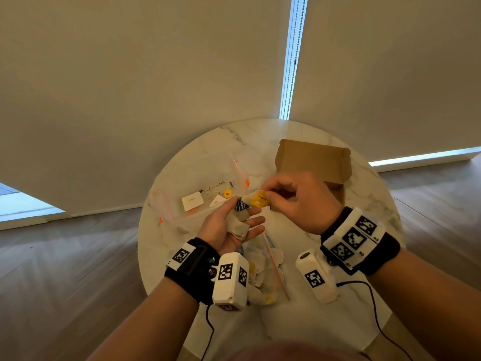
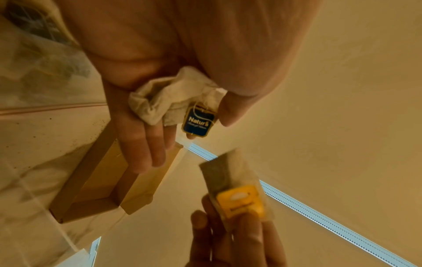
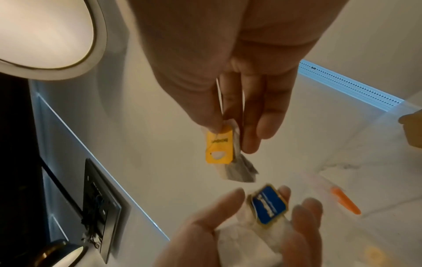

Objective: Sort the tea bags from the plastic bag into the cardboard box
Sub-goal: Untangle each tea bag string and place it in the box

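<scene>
Forearms, two, nearest the head camera, each with a wrist camera.

Table (image 1: 369, 183): round, marble-patterned; rim close behind the box and to both sides. Judged roomiest over the middle, between bags and box.

Box (image 1: 313, 158): cardboard, lid up at the far side, tray mouth partly hidden behind the right hand. The left wrist view shows what it can of the tray bare. Sorting judged barely begun.

Plastic bags: one (image 1: 208, 178) flat at centre-left, orange-zipped, with loose tags and tea dust inside; another (image 1: 265, 269) under the wrists, with pale tea bags.

Left hand (image 1: 229, 230): palm up, fingers loosely curled round a crumpled bundle (image 2: 164, 101) of tea bags, thumb pressing the blue tag (image 2: 199, 121).

Right hand (image 1: 294, 201): thumb and fingers pinching one tea bag (image 2: 226, 173) at its yellow tag (image 3: 218, 146), held just beside the left hand's fingertips, apart from the bundle.

Step in hand: separating one bag from the bundle. Next move likely calls for a short carry back and right over the box's near wall, then release. Strings could snag.
</scene>
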A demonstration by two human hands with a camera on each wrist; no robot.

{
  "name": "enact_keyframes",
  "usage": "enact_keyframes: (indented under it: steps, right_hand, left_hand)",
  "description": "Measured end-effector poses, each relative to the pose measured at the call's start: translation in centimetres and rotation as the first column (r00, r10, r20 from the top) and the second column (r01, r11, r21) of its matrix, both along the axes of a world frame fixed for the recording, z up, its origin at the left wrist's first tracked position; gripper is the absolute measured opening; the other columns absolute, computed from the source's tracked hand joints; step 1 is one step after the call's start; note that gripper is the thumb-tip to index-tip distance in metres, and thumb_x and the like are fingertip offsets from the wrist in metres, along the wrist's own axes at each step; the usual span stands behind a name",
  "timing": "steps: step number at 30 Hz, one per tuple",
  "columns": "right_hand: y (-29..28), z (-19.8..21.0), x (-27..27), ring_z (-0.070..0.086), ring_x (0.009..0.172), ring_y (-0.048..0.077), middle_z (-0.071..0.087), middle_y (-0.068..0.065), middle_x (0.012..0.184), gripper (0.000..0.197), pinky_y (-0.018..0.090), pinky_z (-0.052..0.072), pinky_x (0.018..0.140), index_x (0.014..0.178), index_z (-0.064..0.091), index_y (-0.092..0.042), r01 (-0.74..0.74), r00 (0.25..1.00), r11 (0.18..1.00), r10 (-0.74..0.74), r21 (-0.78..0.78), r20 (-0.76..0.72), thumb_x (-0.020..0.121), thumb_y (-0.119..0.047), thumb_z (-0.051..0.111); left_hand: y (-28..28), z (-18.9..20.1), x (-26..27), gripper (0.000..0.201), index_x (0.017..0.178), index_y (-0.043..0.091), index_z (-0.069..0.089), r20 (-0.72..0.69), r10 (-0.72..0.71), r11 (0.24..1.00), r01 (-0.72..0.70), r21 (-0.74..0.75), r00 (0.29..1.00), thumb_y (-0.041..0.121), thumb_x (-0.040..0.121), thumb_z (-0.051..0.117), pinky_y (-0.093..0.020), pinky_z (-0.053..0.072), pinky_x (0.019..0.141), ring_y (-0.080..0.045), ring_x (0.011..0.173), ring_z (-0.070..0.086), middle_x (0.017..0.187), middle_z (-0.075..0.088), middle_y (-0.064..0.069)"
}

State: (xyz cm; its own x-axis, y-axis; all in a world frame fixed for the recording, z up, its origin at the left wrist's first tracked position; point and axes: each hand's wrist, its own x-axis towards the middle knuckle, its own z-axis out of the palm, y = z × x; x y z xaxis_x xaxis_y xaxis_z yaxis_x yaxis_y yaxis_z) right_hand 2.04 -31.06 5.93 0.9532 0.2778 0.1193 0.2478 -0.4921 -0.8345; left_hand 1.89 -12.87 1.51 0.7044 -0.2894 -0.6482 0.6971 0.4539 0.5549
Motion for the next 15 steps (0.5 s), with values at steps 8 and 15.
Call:
enact_keyframes:
  steps: [8, 15]
  right_hand:
    - [-0.8, 1.3, 0.5, 0.067, 0.078, 0.008, 0.072, -0.009, 0.085, 0.014, 0.022, 0.055, 0.071, 0.096, 0.074, -0.017, 0.075, 0.994, 0.994, -0.081, 0.084, 0.072, 0.089, -0.01, 0.065]
    - [-2.7, -1.1, 2.5, 0.065, 0.08, 0.01, 0.069, -0.005, 0.085, 0.012, 0.026, 0.055, 0.075, 0.096, 0.073, -0.016, 0.147, 0.988, 0.988, -0.149, -0.042, -0.047, 0.091, -0.011, 0.063]
  left_hand:
    - [0.7, -0.5, -0.2, 0.036, 0.11, 0.005, 0.063, -0.022, 0.018, 0.999, -0.016, 0.049, 1.0, 0.035, 0.101, 0.046, -0.031, 0.059, 0.06, -0.024, 0.068, 0.068, 0.096, 0.068, -0.016]
    - [1.1, -0.7, -0.6, 0.032, 0.114, 0.006, 0.062, 0.018, 0.016, 0.995, -0.017, 0.096, 1.0, 0.031, 0.101, 0.047, -0.03, 0.059, 0.058, -0.021, 0.063, 0.067, 0.093, 0.069, -0.014]
